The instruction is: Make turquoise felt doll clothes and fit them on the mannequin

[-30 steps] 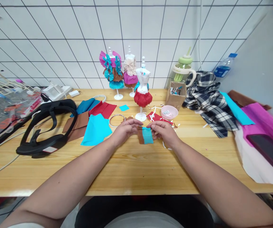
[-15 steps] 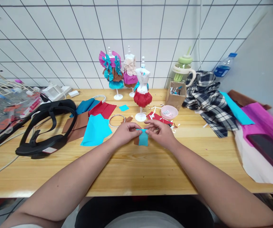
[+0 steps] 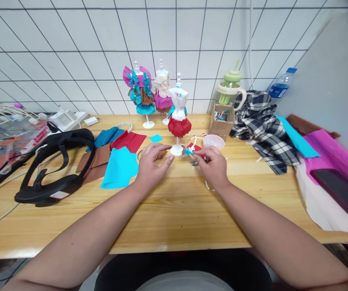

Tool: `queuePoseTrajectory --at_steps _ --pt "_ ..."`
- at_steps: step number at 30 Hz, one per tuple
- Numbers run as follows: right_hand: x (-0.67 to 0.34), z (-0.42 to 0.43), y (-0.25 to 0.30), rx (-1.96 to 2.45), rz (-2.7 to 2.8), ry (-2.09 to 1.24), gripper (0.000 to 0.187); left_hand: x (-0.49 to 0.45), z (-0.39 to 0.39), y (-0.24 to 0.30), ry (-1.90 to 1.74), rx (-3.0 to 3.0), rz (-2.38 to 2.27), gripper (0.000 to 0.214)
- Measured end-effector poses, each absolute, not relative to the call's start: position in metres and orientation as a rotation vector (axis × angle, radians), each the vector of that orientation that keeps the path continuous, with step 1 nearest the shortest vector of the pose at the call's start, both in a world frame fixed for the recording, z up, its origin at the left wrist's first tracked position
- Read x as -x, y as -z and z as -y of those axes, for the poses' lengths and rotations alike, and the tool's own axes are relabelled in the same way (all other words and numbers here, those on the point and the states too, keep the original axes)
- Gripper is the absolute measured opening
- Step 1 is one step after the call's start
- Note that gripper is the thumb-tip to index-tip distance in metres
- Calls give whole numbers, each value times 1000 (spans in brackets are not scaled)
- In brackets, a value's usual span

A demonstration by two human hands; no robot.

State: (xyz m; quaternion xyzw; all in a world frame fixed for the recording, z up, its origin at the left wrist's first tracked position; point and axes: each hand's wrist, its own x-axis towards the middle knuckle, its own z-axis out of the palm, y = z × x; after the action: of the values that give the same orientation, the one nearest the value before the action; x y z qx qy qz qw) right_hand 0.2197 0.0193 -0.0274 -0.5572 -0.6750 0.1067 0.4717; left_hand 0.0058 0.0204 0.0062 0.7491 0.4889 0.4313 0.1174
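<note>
Between the thumb and finger of my right hand (image 3: pixel 212 165) is a small gathered piece of blue crepe paper (image 3: pixel 188 151). My left hand (image 3: pixel 152 165) hovers over the table, its fingers apart and nothing in them. Just beyond both hands stands a small white mannequin (image 3: pixel 179 103) on a round base, wearing a puffy red skirt (image 3: pixel 179 127) with blue paper behind its waist. Red paper scraps (image 3: pixel 196 148) and white snippets lie partly behind my right hand. A small dark object under that hand is too hidden to name.
Two dressed mannequins (image 3: pixel 143 91) stand by the tiled wall. A pink bowl (image 3: pixel 213 141), a cardboard box (image 3: pixel 222 126) and a green-lidded jug (image 3: pixel 231 87) are at right. Blue paper sheets (image 3: pixel 118 169) and a black headset (image 3: pixel 68 188) lie left; a phone (image 3: pixel 340 198) lies far right.
The flat blue strip held in both hands is now bunched up in my right hand, which has moved forward. My left hand has let go and drawn away to the left.
</note>
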Motion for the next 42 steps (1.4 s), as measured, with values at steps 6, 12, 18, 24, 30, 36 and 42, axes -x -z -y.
queuePoseTrajectory --at_steps 6,12,18,24,30,36,42 --pt "-210 -17 33 1381 2220 -387 8 -6 -21 -3 -751 -2541 -1265 28" --pt "-216 -18 31 1319 2237 -499 10 -13 -18 4 -433 -2624 -1251 15" --pt "-215 -15 26 1334 2272 -472 17 -14 -17 4 -398 -2654 -1256 17" --pt "-212 -12 26 1326 2337 -416 17 -14 -17 5 -392 -2680 -1249 21" --pt "-212 -14 27 1352 2351 -449 12 -13 -19 7 -363 -2687 -1236 21" --pt "-212 -16 26 1371 2307 -517 14 -13 -19 5 -320 -2682 -1237 23" --pt "-214 -20 29 1420 2211 -703 13 -13 -24 6 -317 -2418 -1402 14"
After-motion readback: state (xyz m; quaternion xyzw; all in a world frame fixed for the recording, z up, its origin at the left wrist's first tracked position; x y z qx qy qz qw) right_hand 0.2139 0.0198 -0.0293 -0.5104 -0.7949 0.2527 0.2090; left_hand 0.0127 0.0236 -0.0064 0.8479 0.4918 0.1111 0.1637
